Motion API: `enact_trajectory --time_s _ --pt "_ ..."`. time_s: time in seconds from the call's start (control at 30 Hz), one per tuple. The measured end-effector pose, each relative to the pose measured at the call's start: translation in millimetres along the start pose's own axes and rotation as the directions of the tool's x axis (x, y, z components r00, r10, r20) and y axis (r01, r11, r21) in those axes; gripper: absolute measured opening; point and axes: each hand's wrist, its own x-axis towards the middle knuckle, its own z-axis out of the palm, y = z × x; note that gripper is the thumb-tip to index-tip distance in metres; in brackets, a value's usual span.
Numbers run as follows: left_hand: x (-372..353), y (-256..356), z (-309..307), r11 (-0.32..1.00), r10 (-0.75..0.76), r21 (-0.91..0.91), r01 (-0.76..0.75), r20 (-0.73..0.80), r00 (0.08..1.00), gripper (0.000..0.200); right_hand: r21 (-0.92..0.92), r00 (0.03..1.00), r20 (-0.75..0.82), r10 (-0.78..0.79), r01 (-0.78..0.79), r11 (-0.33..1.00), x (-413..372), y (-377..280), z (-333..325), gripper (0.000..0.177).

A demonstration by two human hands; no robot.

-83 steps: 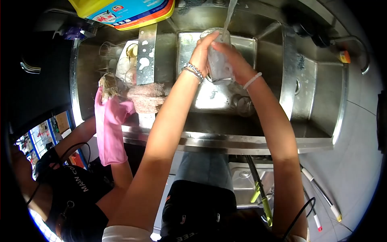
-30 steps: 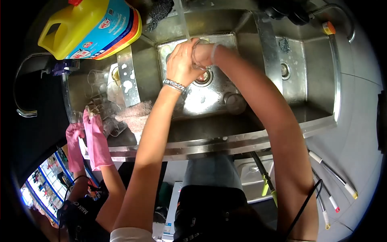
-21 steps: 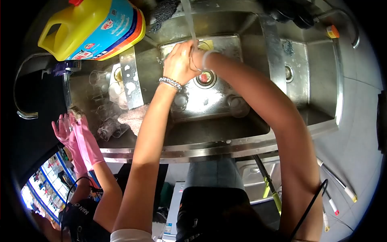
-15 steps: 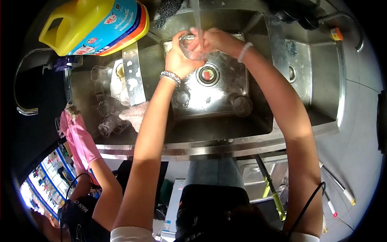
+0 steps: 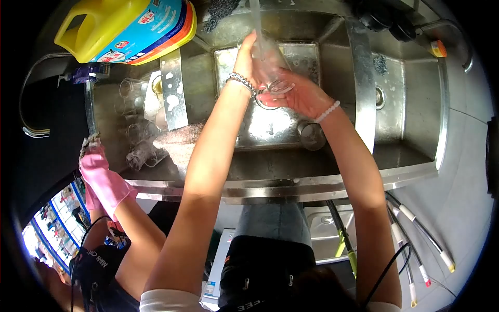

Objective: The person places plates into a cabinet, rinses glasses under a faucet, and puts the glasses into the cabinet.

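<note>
In the middle sink basin, a clear drinking glass is tilted under the stream of running water. My left hand grips it from the left, its fingers partly hidden by the arm and blurred glass. From the lower right, my right hand holds the near end of the glass, fingers curled beneath it. A second glass stands on the basin floor below my right wrist. My left forearm hides part of the basin floor.
Several glasses and a brownish cloth lie in the left basin. A yellow detergent jug stands at the back left. Another person's pink gloves are at the left edge. A dark scrubber sits behind.
The glass in my hands has turned lengthwise and tilted. My right hand has moved down to its near end, and my left hand has shifted right. The pink gloves moved slightly.
</note>
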Motion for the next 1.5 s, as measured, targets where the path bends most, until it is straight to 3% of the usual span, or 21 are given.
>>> enact_trajectory --time_s 0.1,0.17,0.2,0.23,0.27,0.3,0.4,0.5,0.6,0.7,0.8,0.9,1.0,1.07,1.13,1.2,1.27,1.3,1.37,1.43,1.5 --pt "-7 -10 0 0.998 0.039 -0.037 -0.046 -0.166 0.985 0.085 -0.303 0.994 -0.108 -0.031 -0.004 0.953 10 5 -12 0.065" --pt "-7 -11 -4 0.997 0.076 0.032 -0.075 -0.016 0.997 0.069 -0.585 0.984 -0.104 -0.142 0.055 0.809 12 7 -14 0.07" --pt "-8 -11 -6 0.994 0.089 0.064 -0.093 0.057 0.994 0.061 -0.834 0.925 -0.161 -0.345 0.06 0.549 14 13 -10 0.074" --pt "-4 -18 -1 0.974 0.145 0.205 -0.095 -0.244 0.959 0.042 -0.974 0.831 -0.135 -0.54 -0.012 0.226 15 22 -4 0.078" --pt "-6 -17 0 0.977 0.158 0.176 -0.118 -0.232 0.96 0.041 -0.983 0.717 -0.033 -0.696 -0.148 -0.106 16 27 2 0.082" --pt "-8 -17 0 0.979 0.17 0.147 -0.139 -0.219 0.961 0.041 -0.981 0.721 -0.043 -0.692 -0.163 -0.108 15 26 8 0.09" --pt "-11 -17 -3 0.982 0.189 0.043 -0.184 -0.133 0.973 0.036 -0.927 0.769 -0.165 -0.618 0.094 0.363 21 28 1 0.088" --pt "-17 -14 -23 0.984 0.075 -0.174 -0.045 0.17 0.983 0.033 -0.445 0.905 -0.342 -0.254 0.082 0.892 7 10 22 0.086" --pt "-33 -18 -16 0.99 0.133 -0.07 -0.126 0.123 0.983 0.029 -0.58 0.912 -0.306 -0.273 0.049 0.813 10 14 11 0.086" --pt "-34 -31 -11 0.968 0.191 0.158 -0.195 0.039 0.981 0.035 -0.938 0.781 -0.261 -0.567 -0.067 0.339 4 29 0 0.083" --pt "-53 -32 2 0.85 0.302 0.397 -0.345 0.169 0.938 0.053 -0.982 0.557 0.146 -0.818 0.183 -0.051 9 40 -10 0.081" --pt "-55 -41 0 0.647 0.495 0.473 -0.598 0.336 0.801 0.073 -0.917 0.648 -0.109 -0.754 0.228 0.329 13 37 -8 0.076" --pt "-66 -23 -13 0.579 0.463 0.602 -0.55 0.313 0.829 0.088 -0.939 0.575 0.029 -0.818 0.296 0.175 22 30 -1 0.073" --pt "-79 -10 -27 0.517 0.465 0.66 -0.546 0.319 0.826 0.102 -0.978 0.591 -0.035 -0.806 0.145 0.149 28 29 6 0.071" --pt "-98 2 -36 0.284 0.533 0.876 -0.389 0.193 0.824 0.107 -0.974 0.579 -0.081 -0.811 0.128 0.189 37 24 9 0.07" --pt "-98 -5 -61 0.367 0.47 0.912 -0.184 -0.011 0.882 0.099 -0.921 0.57 -0.116 -0.814 0.245 0.303 48 23 13 0.071" --pt "-85 -33 -112 0.404 0.379 0.915 -0.002 -0.165 0.91 0.092 -0.954 0.475 -0.113 -0.873 0.193 0.229 56 23 14 0.07" --pt "-91 -43 -118 0.217 0.319 0.969 0.116 -0.183 0.93 0.089 -0.977 0.487 -0.092 -0.868 0.122 0.172 57 19 12 0.07" --pt "-91 -60 -109 -0.434 0.097 0.846 0.31 -0.298 0.95 0.101 -0.996 0.595 -0.019 -0.803 0.056 0.066 49 10 14 0.071" --pt "-87 -70 -110 -0.62 -0.006 0.714 0.326 -0.419 0.908 0.12 -0.97 0.546 -0.076 -0.834 0.152 0.188 57 16 16 0.072" --pt "-70 -93 -141 -0.564 0.003 0.701 0.435 -0.526 0.851 0.128 -0.962 0.439 -0.115 -0.891 0.174 0.21 61 20 18 0.074"
